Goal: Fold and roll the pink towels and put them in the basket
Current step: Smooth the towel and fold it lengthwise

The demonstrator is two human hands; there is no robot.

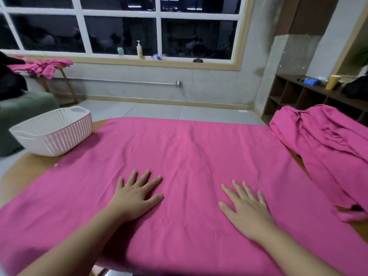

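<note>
Pink towel [189,156] spread flat to table edges, left hand [135,196] and right hand [247,208] pressing flat-fingered, basket [53,132] at far-left corner

The wide flat cloth towel [199,156] under me was plain bright pink, like the crumpled pink towel heap [326,142]. The perforated plastic basket [53,132] was white, dotted with holes. The wooden table [25,172] was tan.

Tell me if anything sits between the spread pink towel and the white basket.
Nothing visible does. The flat pink cloth towel reaches the white perforated plastic basket at the table's far left corner; both hands rest flat on it.
</note>
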